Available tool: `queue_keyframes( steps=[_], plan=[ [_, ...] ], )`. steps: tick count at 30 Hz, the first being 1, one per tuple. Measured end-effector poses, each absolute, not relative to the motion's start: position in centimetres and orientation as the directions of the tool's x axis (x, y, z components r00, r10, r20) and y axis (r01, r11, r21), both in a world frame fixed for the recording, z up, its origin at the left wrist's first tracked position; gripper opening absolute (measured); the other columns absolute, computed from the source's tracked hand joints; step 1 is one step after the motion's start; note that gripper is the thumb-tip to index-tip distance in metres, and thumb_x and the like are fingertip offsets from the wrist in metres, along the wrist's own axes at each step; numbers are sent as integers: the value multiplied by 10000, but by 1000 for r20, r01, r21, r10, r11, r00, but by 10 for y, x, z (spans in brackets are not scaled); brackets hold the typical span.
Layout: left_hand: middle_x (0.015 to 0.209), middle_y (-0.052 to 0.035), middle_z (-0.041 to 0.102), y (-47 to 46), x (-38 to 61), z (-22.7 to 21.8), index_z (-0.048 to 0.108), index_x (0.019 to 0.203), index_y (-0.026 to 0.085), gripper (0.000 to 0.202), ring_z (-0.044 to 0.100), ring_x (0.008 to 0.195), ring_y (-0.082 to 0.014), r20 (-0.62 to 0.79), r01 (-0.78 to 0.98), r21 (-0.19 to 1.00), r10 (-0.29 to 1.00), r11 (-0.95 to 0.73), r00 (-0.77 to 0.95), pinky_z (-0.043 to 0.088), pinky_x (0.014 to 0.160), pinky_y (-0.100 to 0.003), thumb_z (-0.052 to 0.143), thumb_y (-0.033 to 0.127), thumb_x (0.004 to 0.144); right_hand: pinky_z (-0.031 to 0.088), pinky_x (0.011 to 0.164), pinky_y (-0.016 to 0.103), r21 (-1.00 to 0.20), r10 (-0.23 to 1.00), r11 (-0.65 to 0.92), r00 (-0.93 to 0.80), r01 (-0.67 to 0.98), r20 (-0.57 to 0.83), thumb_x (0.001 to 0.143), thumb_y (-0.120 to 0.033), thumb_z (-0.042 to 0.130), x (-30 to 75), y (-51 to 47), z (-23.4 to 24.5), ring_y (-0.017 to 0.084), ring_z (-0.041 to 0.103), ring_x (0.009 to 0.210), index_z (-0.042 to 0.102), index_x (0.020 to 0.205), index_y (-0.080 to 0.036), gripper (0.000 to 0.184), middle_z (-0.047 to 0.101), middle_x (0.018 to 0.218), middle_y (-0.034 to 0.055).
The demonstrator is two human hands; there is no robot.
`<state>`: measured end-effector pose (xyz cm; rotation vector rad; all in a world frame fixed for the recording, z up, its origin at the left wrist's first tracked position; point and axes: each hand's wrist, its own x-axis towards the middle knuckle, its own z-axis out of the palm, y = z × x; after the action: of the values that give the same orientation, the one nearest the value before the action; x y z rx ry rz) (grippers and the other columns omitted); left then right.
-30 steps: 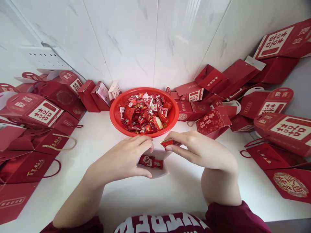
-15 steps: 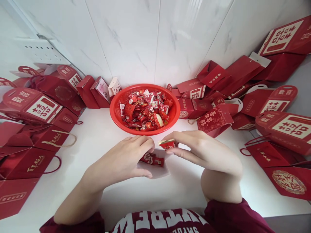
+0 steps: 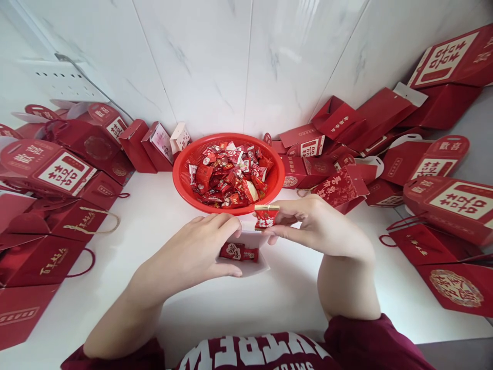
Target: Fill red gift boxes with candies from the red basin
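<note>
My left hand [image 3: 192,246] is curled round the left side of a small open box [image 3: 259,268] with white inner walls, its thumb along the near side. Inside the box lie red wrapped sweets [image 3: 232,251], partly covered by the fingers. Pinched between the fingertips of my right hand [image 3: 323,228] is a wrapped sweet [image 3: 266,217], red with gold ends, held just above the box's far right part. Behind both hands stands a red plastic basket [image 3: 181,187] filled with similar sweets.
Red gift boxes are piled along the left [image 3: 65,174] and the right [image 3: 458,203] of the white table [image 3: 292,303]. Three small upright boxes [image 3: 156,146] stand left of the basket. A tiled wall [image 3: 208,67] closes off the back.
My right hand has shifted slightly and turned the sweet, so its printed front and gold edge now face me. My left hand stays at the box.
</note>
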<state>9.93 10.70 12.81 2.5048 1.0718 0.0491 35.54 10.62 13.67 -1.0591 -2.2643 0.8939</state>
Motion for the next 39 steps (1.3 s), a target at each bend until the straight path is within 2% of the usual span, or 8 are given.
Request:
queue_keyframes(
  steps=[11, 15, 20, 26, 30, 34, 36, 39],
  plan=[
    [1044, -16, 640, 100, 99, 125, 564, 1027, 250, 380, 605, 887, -234, -83, 661, 355, 682, -661, 727, 421, 758, -349, 715, 531, 820, 490, 608, 226, -739, 622, 539, -782, 405, 25, 952, -314, 608, 356, 106, 136, 118, 665, 641, 758, 969, -232, 172, 759, 798, 2],
    [1047, -17, 641, 100, 98, 125, 558, 1039, 260, 394, 612, 888, -249, -77, 678, 342, 700, -651, 710, 426, 728, -346, 766, 479, 785, 370, 523, 236, -585, 692, 589, -722, 559, 7, 910, -334, 666, 347, 111, 125, 105, 562, 536, 728, 788, -215, 181, 683, 638, -22],
    [1044, -18, 632, 96, 100, 123, 535, 1037, 258, 330, 610, 898, -249, -89, 680, 344, 698, -648, 711, 439, 737, -349, 730, 429, 833, 354, 567, 257, -421, 832, 547, -525, 724, 179, 953, -377, 606, 344, 108, 126, 126, 553, 571, 652, 752, -199, 273, 658, 645, 1],
    [1023, -55, 625, 100, 102, 121, 559, 990, 220, 112, 621, 905, -240, -31, 685, 283, 707, -671, 706, 461, 753, -359, 448, 234, 984, 455, 630, 259, -530, 818, 575, -450, 623, 358, 1007, -361, 511, 350, 96, 133, 147, 615, 673, 664, 889, -198, 253, 692, 764, 31],
    [1232, -89, 627, 114, 93, 121, 503, 1262, 241, 306, 639, 1076, -276, 23, 704, 408, 777, -582, 629, 511, 854, -390, 468, 380, 992, 552, 815, 313, -627, 795, 606, -392, 490, 463, 947, -377, 624, 355, 91, 112, 197, 659, 945, 629, 1122, -212, 241, 699, 1068, 73],
    [1479, -119, 489, 120, 79, 104, 364, 1444, 271, 807, 525, 1318, -327, 86, 590, 633, 803, -501, 589, 487, 1046, -439, 755, 509, 779, 466, 1067, 502, -692, 788, 607, -407, 390, 462, 855, -430, 735, 355, 88, 70, 295, 465, 1350, 366, 1478, -256, 745, 451, 1503, 145],
    [1466, -116, 515, 119, 76, 87, 304, 1495, 289, 915, 544, 1310, -308, 82, 491, 758, 809, -430, 583, 489, 1064, -422, 802, 458, 746, 449, 1083, 526, -766, 809, 562, -403, 313, 429, 857, -419, 735, 352, 87, 47, 299, 454, 1371, 259, 1542, -276, 846, 422, 1531, 152],
    [1218, -94, 701, 116, 75, 59, 240, 1537, 279, 870, 673, 1132, -257, 24, 375, 891, 852, -256, 523, 558, 961, -369, 738, 378, 831, 497, 1022, 489, -855, 845, 477, -374, 204, 382, 923, -347, 664, 343, 88, 24, 242, 630, 1138, 192, 1570, -287, 803, 656, 1263, 115]
  ],
)
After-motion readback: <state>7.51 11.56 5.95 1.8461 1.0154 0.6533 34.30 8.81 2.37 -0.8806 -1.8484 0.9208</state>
